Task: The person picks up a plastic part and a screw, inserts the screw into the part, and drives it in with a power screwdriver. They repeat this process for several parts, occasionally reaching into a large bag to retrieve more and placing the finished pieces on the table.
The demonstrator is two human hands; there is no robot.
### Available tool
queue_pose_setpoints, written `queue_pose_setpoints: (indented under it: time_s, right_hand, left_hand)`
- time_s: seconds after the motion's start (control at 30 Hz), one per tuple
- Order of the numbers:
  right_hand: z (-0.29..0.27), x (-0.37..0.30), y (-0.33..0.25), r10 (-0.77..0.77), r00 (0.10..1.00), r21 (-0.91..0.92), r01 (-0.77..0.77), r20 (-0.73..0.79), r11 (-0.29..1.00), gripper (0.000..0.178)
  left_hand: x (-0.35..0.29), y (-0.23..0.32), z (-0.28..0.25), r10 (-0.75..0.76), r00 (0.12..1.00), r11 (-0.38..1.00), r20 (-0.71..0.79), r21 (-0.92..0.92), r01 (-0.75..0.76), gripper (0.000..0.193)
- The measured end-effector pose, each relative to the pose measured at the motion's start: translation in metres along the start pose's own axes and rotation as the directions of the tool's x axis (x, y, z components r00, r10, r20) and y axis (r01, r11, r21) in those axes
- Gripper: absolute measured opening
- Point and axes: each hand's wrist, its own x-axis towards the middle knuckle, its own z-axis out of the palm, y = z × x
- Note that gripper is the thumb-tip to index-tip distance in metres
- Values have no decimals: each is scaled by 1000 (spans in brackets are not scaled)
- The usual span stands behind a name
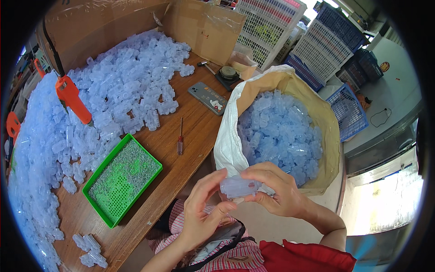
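A clear, bluish plastic part [239, 187], roughly tube-shaped, is held in front of me over the near rim of a white woven sack [228, 140]. My right hand [280, 190] pinches its right end between thumb and fingers. Curved around the left end is my left hand [202, 206], its thumb and index finger apart; whether a fingertip touches the part I cannot tell. Inside the sack lies a heap of similar clear parts [281, 136]. A much larger pile of them [122, 81] covers the left and back of the wooden table [167, 167].
A green tray [158, 170] of small metal pieces, probably screws, sits on the table. Beyond it lie a screwdriver [180, 144], a phone [208, 98] and a round dark object [228, 72]. An orange electric screwdriver [72, 99] hangs over the pile. Plastic crates [324, 41] stand behind the sack.
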Motion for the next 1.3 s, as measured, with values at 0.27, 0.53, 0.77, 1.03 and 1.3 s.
queue_pose_setpoints:
  time_s: [0.27, 0.53, 0.77, 1.03, 1.3]
  right_hand:
    - [-2, -7, -8, 141, 989, 34, -143, 40, 989, 40]
    - [-57, -12, 31, 148, 921, -454, -311, -359, 835, 40]
    - [-83, 30, 18, -19, 932, -648, -238, -363, 724, 50]
    - [21, 197, 137, 208, 954, -552, -57, 216, 832, 49]
    - [80, 245, 214, 762, 641, -725, -479, 97, 495, 88]
  left_hand:
    - [-1, 4, 5, -151, 988, 988, 38, 34, 150, 32]
    - [-22, 32, -9, 309, 939, 855, 151, 389, -344, 33]
    - [-63, 106, -19, 962, 199, 238, -186, 220, -946, 13]
    - [-61, 102, -17, 969, -231, -193, -87, 315, -929, 21]
    - [-79, 75, -76, 908, 267, 126, 322, 396, -909, 3]
